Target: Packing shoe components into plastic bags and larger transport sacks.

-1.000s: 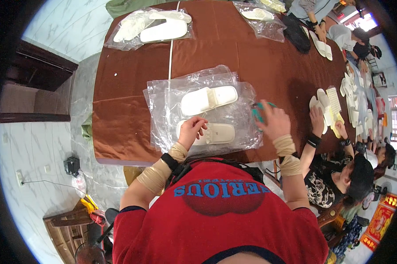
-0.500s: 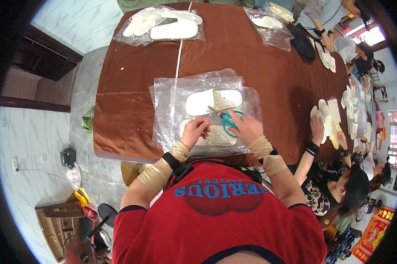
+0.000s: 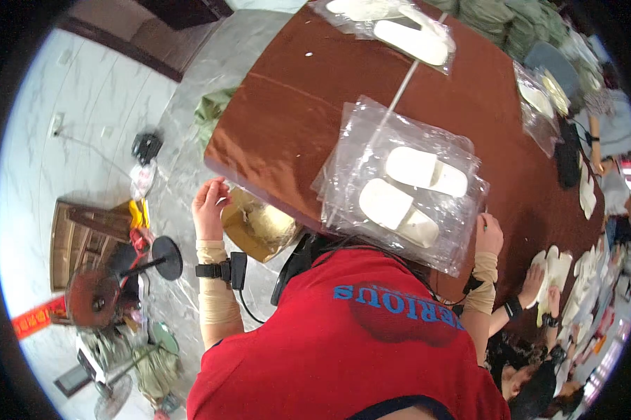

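The left grip [image 3: 209,210] has moved well left of the white slippers [image 3: 385,203]; the right grip [image 3: 489,234] is near their right; whether either holds something, one cannot tell.

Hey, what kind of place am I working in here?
Probably a workshop: white slippers and clear plastic bags lie on a brown-covered table, and another person's hand is at more slippers farther along.
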A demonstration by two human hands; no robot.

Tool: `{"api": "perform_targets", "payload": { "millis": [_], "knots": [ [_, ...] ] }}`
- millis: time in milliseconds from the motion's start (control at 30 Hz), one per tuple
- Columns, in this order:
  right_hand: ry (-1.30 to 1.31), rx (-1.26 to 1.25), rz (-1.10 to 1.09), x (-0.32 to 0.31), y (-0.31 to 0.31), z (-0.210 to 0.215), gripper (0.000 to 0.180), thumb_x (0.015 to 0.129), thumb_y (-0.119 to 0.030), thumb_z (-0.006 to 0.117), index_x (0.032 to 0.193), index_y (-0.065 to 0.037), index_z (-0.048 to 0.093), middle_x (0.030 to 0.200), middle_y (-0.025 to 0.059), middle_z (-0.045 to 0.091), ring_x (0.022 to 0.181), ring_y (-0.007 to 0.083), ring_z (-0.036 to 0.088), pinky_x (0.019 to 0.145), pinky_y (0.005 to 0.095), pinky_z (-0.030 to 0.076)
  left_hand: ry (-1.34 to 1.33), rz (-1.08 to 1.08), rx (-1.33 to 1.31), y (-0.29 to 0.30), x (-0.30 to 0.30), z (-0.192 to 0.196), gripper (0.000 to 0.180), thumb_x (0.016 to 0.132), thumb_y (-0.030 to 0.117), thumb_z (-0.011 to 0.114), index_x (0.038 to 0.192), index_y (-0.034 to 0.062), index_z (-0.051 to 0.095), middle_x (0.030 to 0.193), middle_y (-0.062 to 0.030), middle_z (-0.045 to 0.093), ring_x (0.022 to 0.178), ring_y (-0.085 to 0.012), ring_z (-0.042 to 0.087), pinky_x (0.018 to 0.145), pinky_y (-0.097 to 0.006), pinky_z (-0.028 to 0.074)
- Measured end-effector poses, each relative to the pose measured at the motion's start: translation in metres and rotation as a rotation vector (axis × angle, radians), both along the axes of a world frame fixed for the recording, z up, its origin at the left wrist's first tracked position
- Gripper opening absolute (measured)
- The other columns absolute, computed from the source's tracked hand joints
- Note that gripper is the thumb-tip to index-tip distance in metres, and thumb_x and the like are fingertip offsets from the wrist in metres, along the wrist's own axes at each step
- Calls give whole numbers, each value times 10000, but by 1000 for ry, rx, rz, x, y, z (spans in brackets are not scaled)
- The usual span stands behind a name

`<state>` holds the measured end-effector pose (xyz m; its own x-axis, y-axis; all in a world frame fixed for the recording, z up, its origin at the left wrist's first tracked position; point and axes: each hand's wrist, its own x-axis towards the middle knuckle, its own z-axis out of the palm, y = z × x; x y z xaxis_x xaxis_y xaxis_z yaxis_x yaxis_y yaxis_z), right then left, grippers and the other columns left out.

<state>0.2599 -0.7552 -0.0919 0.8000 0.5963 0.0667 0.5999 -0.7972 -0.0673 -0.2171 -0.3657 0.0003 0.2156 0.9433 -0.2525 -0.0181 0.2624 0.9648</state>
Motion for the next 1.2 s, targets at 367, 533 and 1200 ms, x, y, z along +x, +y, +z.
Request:
{"api": "perform_targets", "payload": {
  "millis": [367, 533, 1200],
  "knots": [
    [133, -71, 397, -101, 117, 3, 318, 849, -347, 589, 930, -42, 627, 932, 158, 634, 693, 352, 629, 539, 431, 491, 318, 210, -112, 12, -151, -169, 276, 919, 219, 556, 1127, 44, 605, 1003, -77, 650, 778, -167, 629, 647, -282, 518],
    [335, 162, 412, -116, 120, -9, 309, 832, -352, 624, 892, -49, 620, 715, 121, 614, 618, 315, 610, 518, 409, 473, 1052, 129, 430, 21, -126, -185, 430, 857, 191, 602, 1257, 57, 520, 1232, -154, 539, 1064, -276, 544, 894, -348, 436],
    [378, -68, 552, -27, 89, 139, 327, 765, -364, 684, 968, -112, 642, 946, 128, 600, 869, 296, 594, 731, 390, 480, 481, -946, 998, -62, 279, -141, 512, 801, 151, 649, 1285, 95, 490, 1343, -130, 452, 1249, -343, 416, 1017, -416, 373]
  ]
}}
